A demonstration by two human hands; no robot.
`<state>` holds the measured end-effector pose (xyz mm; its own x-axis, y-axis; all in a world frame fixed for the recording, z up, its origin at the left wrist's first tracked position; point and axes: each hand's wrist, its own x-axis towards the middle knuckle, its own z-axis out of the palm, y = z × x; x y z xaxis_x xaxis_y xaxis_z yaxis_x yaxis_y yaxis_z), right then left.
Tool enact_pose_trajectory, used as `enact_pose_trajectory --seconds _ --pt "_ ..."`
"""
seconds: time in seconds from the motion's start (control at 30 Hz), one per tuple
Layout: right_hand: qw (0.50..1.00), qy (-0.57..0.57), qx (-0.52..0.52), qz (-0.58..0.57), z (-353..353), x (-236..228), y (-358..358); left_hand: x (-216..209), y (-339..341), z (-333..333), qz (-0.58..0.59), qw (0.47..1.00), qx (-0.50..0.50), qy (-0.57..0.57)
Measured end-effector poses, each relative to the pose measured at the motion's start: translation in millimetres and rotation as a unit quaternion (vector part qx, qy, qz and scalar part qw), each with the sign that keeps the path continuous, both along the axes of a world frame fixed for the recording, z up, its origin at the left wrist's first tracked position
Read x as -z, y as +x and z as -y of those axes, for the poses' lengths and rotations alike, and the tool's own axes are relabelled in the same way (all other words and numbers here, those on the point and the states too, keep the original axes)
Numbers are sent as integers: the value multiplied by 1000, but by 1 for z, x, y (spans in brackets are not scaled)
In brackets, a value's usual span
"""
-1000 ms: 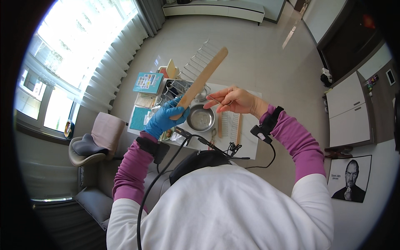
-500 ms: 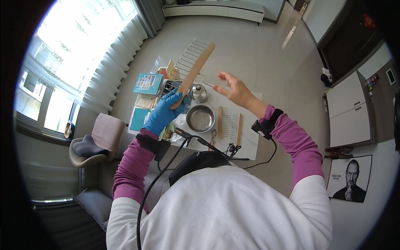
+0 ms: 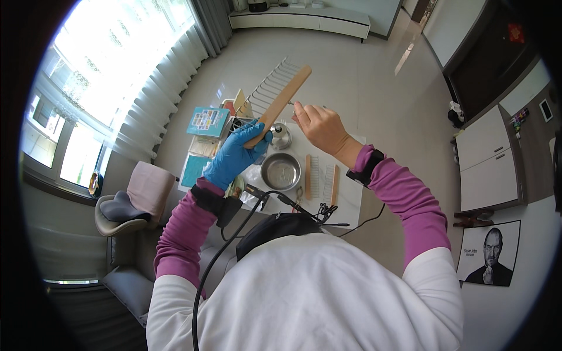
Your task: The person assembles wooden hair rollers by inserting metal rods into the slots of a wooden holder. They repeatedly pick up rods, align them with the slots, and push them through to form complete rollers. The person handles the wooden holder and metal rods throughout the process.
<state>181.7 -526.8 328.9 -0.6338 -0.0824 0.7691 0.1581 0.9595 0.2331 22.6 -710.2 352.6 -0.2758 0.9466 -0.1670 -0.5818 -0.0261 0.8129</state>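
My left hand (image 3: 231,155), in a blue glove, is closed around the lower end of a flat wooden bar (image 3: 281,102). Joined to the bar is a wire rack (image 3: 274,82) with a row of thin metal prongs, held up slanting above the table. My bare right hand (image 3: 321,127) has its fingertips pinched together at the bar's right edge. Something small and thin shows there, too small to name. Below, a steel bowl (image 3: 281,171) stands near a round metal lid or pot (image 3: 280,136). Two more wooden bars with wire prongs, one at left (image 3: 308,177) and one at right (image 3: 335,184), lie on the tabletop.
The white table (image 3: 351,199) also bears a blue-and-white booklet or box (image 3: 208,121), a teal sheet (image 3: 194,171) and black cables (image 3: 326,212). A padded chair (image 3: 146,190) stands to the left, by the window. A low cabinet (image 3: 301,20) lies beyond the floor.
My right hand has moved left and its fingers, apart before, are now pinched beside the wooden bar. The bar and wire rack have shifted slightly right in my left hand.
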Motion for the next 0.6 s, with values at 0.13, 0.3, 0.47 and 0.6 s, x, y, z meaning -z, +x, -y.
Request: enact_pose_trajectory --seconds 0.13,0.3,0.47,0.6 --pt "1000 -3 4 14 -3 1 -3 -4 -2 1 22 999 23 -2" --pt "998 -40 -20 45 0 8 -3 -7 3 6 12 999 2 -32" --pt "982 -171 -82 -7 9 4 -3 -2 -1 11 -53 997 44 -19" --pt "759 -618 -199 36 10 -14 2 5 -9 14 -69 996 62 -19"
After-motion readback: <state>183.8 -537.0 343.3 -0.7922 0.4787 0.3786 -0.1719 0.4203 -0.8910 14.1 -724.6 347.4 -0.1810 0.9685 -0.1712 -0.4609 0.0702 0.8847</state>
